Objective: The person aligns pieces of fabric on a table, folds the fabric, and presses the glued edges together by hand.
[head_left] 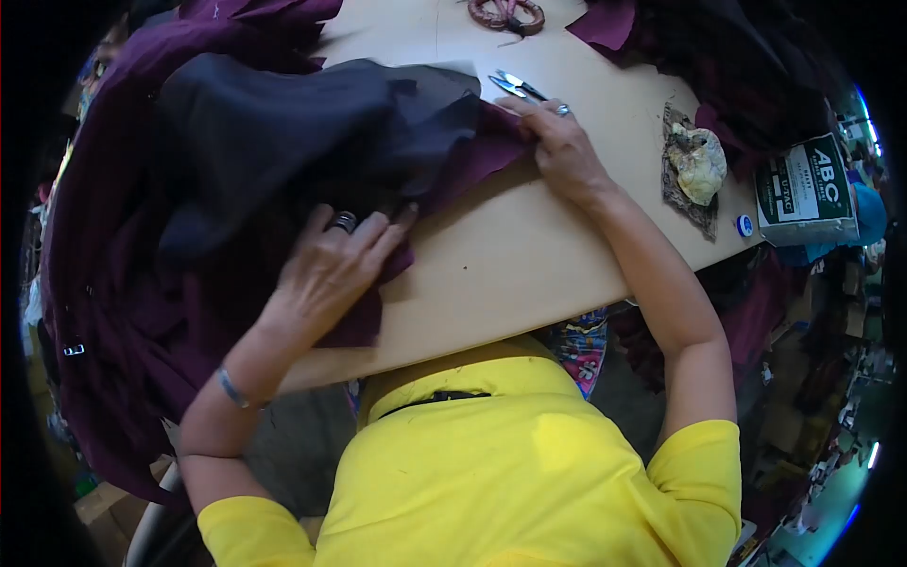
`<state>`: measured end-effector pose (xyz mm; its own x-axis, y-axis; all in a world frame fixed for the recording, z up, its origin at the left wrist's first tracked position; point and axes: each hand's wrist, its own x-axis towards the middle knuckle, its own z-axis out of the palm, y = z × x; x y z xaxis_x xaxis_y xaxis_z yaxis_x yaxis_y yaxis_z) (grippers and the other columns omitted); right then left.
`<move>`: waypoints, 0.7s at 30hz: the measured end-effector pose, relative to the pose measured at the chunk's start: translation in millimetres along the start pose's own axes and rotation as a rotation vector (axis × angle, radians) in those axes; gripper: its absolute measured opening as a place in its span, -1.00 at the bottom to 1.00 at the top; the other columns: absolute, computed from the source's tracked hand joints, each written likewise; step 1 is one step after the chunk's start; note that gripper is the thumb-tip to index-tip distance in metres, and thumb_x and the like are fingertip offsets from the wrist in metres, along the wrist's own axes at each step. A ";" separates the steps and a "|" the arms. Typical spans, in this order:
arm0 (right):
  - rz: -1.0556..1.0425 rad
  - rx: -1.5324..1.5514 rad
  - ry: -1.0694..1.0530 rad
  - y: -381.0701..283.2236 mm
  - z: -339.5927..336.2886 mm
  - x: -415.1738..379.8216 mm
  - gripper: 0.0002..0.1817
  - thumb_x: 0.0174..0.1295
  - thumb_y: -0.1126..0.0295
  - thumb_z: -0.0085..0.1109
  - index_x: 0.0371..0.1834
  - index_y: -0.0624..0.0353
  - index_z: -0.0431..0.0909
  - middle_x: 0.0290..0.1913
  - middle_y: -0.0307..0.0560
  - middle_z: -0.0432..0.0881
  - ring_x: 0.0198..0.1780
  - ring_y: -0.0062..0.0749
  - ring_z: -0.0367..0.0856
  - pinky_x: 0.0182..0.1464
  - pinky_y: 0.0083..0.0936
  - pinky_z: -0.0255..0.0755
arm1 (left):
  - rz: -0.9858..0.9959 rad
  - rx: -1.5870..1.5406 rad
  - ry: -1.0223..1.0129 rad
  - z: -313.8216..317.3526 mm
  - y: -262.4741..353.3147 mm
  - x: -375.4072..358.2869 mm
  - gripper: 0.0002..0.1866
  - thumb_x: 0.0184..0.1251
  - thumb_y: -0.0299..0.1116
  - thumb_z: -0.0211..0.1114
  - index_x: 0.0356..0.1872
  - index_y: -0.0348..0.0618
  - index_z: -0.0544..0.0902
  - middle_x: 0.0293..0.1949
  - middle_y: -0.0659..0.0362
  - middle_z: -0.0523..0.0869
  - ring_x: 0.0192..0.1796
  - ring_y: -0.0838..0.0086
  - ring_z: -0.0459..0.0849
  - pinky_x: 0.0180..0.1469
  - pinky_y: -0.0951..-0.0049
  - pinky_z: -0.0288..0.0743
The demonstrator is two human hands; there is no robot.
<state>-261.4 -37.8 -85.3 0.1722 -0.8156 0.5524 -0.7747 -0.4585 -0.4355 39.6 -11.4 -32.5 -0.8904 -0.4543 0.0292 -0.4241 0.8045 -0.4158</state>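
A large piece of maroon cloth with a black layer [274, 142] is bunched over the left of the table. My left hand [331, 269], with a dark ring on it, has its fingers bent into the cloth near its front edge; the fingertips are partly hidden in the folds. At the cloth's right corner [496, 146], my right hand [572, 156] pinches the maroon edge between thumb and fingers. Metal thread snips [515, 85] lie on the table just beyond the right fingertips.
The pale table [510, 255] has a brown coiled ring [507, 14] at its back. More dark and maroon cloth [727, 66] lies back right. A pale crumpled lump [697, 165] sits on a patterned scrap. A green-and-white ABC box [808, 194] and a small blue-and-white cap [744, 226] are at the right edge.
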 end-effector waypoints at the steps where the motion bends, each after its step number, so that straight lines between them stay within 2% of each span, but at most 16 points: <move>1: 0.049 0.044 0.003 1.4 -2.9 -5.8 -0.40 -0.07 0.78 -0.09 0.09 0.02 0.46 -0.41 -0.12 0.57 -0.31 -0.17 0.48 -0.20 -0.32 0.39 | -0.027 -0.054 0.063 1.7 9.9 4.6 -0.51 0.17 -0.45 0.00 0.18 0.11 0.45 -0.17 0.24 0.52 -0.39 0.52 0.54 -0.06 0.33 0.37; 3: 0.051 -0.041 0.020 8.3 -10.9 -6.2 -0.38 -0.07 0.81 -0.13 0.10 0.03 0.44 -0.43 -0.11 0.55 -0.34 -0.20 0.47 -0.23 -0.33 0.41 | -0.082 -0.151 0.198 0.6 23.6 14.4 -0.52 0.17 -0.43 0.01 0.18 0.09 0.46 -0.21 0.24 0.52 -0.35 0.49 0.54 -0.04 0.32 0.37; 6: 0.073 -0.116 0.024 15.0 -15.9 -1.7 -0.36 -0.09 0.79 -0.12 0.13 0.03 0.40 -0.44 -0.08 0.53 -0.35 -0.21 0.46 -0.25 -0.32 0.40 | -0.153 -0.095 0.238 1.1 27.4 26.8 -0.45 0.05 -0.31 0.23 0.18 0.15 0.46 -0.20 0.24 0.55 -0.32 0.39 0.55 0.01 0.32 0.33; 7: 0.084 -0.123 0.021 19.1 -14.9 -1.8 -0.37 -0.08 0.77 -0.11 0.13 0.02 0.40 -0.44 -0.08 0.53 -0.35 -0.20 0.46 -0.24 -0.32 0.40 | -0.231 -0.244 0.268 0.8 24.2 28.9 -0.42 0.00 -0.25 0.31 0.17 0.13 0.45 -0.22 0.20 0.56 -0.29 0.27 0.57 -0.01 0.29 0.35; 10: 0.034 -0.207 0.072 30.0 -8.9 13.7 -0.33 -0.09 0.79 -0.11 0.16 0.02 0.39 -0.45 -0.09 0.50 -0.32 -0.21 0.48 -0.16 -0.33 0.38 | -0.367 -0.342 0.062 8.2 2.8 28.3 -0.49 0.06 -0.21 0.28 0.11 0.04 0.46 -0.25 0.10 0.57 -0.26 0.21 0.61 -0.10 0.20 0.46; 11: 0.009 -0.246 0.097 32.9 -5.2 21.3 -0.31 -0.10 0.80 -0.12 0.18 0.01 0.39 -0.45 -0.10 0.49 -0.31 -0.22 0.48 -0.12 -0.34 0.37 | -0.367 -0.345 -0.053 1.9 -4.0 32.9 -0.54 0.12 -0.33 0.21 0.11 0.04 0.42 -0.25 0.06 0.59 -0.33 0.13 0.63 -0.26 0.20 0.53; 12: -0.024 -0.252 0.149 37.4 -4.0 35.0 -0.33 -0.09 0.79 -0.10 0.17 0.01 0.39 -0.44 -0.12 0.50 -0.31 -0.21 0.49 -0.11 -0.33 0.36 | -0.359 -0.245 -0.024 9.8 -16.0 35.1 -0.53 0.13 -0.47 0.14 0.12 0.08 0.41 -0.26 0.06 0.59 -0.40 0.13 0.65 -0.37 0.25 0.56; 13: -0.063 -0.258 0.200 40.5 -6.6 57.0 -0.35 -0.08 0.78 -0.09 0.16 0.02 0.40 -0.44 -0.13 0.52 -0.30 -0.21 0.50 -0.10 -0.31 0.36 | -0.338 -0.027 0.025 2.6 -30.1 37.6 -0.50 0.11 -0.55 0.10 0.13 0.09 0.39 -0.25 0.08 0.58 -0.43 0.17 0.65 -0.39 0.30 0.57; 14: -0.106 -0.261 0.252 35.7 -11.8 76.3 -0.36 -0.08 0.76 -0.07 0.15 0.02 0.40 -0.43 -0.15 0.53 -0.29 -0.20 0.51 -0.09 -0.29 0.36 | -0.371 0.115 0.084 -1.5 -51.6 38.8 -0.46 0.08 -0.57 0.10 0.14 0.13 0.38 -0.19 0.11 0.54 -0.44 0.20 0.65 -0.39 0.30 0.57; 16: -0.479 -0.247 0.431 -2.0 -32.8 101.5 -0.46 0.06 0.66 0.01 0.19 0.18 0.35 -0.23 0.08 0.60 -0.41 -0.18 0.53 -0.30 -0.29 0.47 | -0.502 0.394 0.096 -18.8 -90.4 33.2 -0.32 0.09 -0.60 0.08 0.27 0.31 0.29 -0.10 0.19 0.48 -0.45 0.28 0.64 -0.41 0.38 0.56; 18: -0.542 -0.344 0.361 -7.4 -19.2 82.8 -0.37 -0.03 0.71 -0.02 0.19 -0.01 0.39 -0.41 -0.20 0.55 -0.30 -0.24 0.50 -0.07 -0.30 0.35 | -0.403 0.531 0.325 -28.1 -106.7 18.1 -0.32 0.13 -0.57 0.05 0.29 0.38 0.29 -0.08 0.23 0.49 -0.48 0.41 0.60 -0.44 0.47 0.53; 20: -0.543 -0.436 0.150 -19.3 -19.5 44.4 -0.36 0.00 0.67 0.02 0.24 -0.04 0.37 -0.40 -0.15 0.54 -0.34 -0.25 0.48 -0.03 -0.34 0.35 | -0.183 0.490 0.204 -33.2 -76.2 5.0 -0.41 0.16 -0.50 0.08 0.24 0.31 0.38 0.04 0.27 0.49 -0.49 0.49 0.57 -0.41 0.47 0.53; 21: -0.438 -0.317 0.060 -8.0 -7.8 23.0 -0.33 0.00 0.69 0.00 0.27 -0.05 0.35 -0.42 -0.13 0.52 -0.35 -0.26 0.47 -0.05 -0.37 0.36 | -0.061 0.375 0.161 -24.1 -52.6 -3.6 -0.46 0.17 -0.44 0.09 0.22 0.24 0.41 0.08 0.27 0.48 -0.50 0.51 0.56 -0.35 0.45 0.51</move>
<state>-256.0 -50.1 -63.6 0.4924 -0.5460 0.6778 -0.7853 -0.6144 0.0756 61.1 -42.8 11.2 -0.8924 -0.4077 0.1935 -0.4141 0.5691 -0.7104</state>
